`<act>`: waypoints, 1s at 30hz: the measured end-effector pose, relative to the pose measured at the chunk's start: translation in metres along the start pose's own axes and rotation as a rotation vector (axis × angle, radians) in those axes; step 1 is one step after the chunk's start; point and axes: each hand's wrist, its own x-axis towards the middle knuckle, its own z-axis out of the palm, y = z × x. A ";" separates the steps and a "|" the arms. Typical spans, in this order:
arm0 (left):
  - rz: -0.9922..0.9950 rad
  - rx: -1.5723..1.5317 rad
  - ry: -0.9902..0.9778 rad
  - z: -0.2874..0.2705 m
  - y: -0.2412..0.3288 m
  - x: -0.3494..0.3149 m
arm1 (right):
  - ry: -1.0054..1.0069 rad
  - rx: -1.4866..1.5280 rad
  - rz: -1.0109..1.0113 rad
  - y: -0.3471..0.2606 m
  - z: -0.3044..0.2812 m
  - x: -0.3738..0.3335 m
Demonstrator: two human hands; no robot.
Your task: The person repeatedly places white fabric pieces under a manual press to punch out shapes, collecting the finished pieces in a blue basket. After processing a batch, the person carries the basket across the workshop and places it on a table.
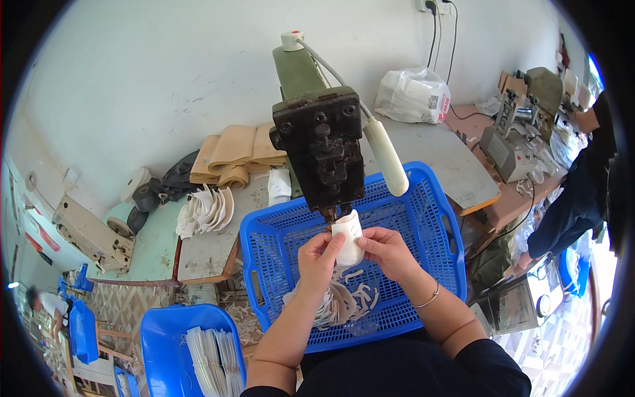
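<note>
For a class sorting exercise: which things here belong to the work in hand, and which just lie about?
Likely in use:
white piece, in left hand and right hand
machine above
blue basket below, holding loose pieces

Likely idle:
plastic bag
tan sheets
black bundle

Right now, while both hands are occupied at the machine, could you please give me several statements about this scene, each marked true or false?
1. The left hand and right hand both hold the white piece. True.
2. The basket below the hands is red. False: it is blue.
3. The white piece is at the lower end of the black machine head. True.
4. A bracelet is on the left wrist. False: it is on the right wrist.
5. The brown sheets lie right of the machine head. False: they lie left of it.
</note>
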 end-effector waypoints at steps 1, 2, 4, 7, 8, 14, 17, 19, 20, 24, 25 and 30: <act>0.000 -0.045 -0.001 0.000 0.000 0.000 | 0.009 -0.007 -0.004 0.000 0.001 0.000; 0.000 -0.089 -0.001 0.000 -0.001 -0.001 | 0.012 -0.013 -0.006 -0.001 0.002 0.000; 0.006 -0.128 0.011 0.000 -0.003 0.000 | 0.017 -0.024 -0.010 -0.003 0.005 -0.001; 0.008 -0.177 0.016 -0.003 -0.007 0.000 | 0.012 -0.065 -0.045 -0.002 0.006 0.001; 0.007 -0.191 0.015 -0.004 -0.008 0.000 | 0.009 -0.079 -0.062 0.000 0.007 0.003; -0.008 -0.225 -0.004 -0.022 -0.014 0.003 | -0.008 -0.159 -0.101 0.004 0.018 0.007; -0.014 -0.260 0.018 -0.024 -0.011 0.005 | -0.007 -0.165 -0.105 0.007 0.026 0.009; -0.010 -0.269 0.022 -0.028 -0.013 0.006 | -0.013 -0.168 -0.109 0.011 0.028 0.011; -0.008 -0.273 0.025 -0.030 -0.014 0.007 | -0.019 -0.178 -0.111 0.013 0.029 0.012; -0.018 -0.311 0.032 -0.035 -0.017 0.006 | -0.033 -0.223 -0.116 0.016 0.033 0.014; -0.021 -0.318 0.036 -0.037 -0.020 0.006 | -0.034 -0.235 -0.117 0.016 0.034 0.014; 0.046 -0.276 0.029 -0.032 -0.007 0.005 | -0.023 -0.336 -0.123 0.012 0.032 0.010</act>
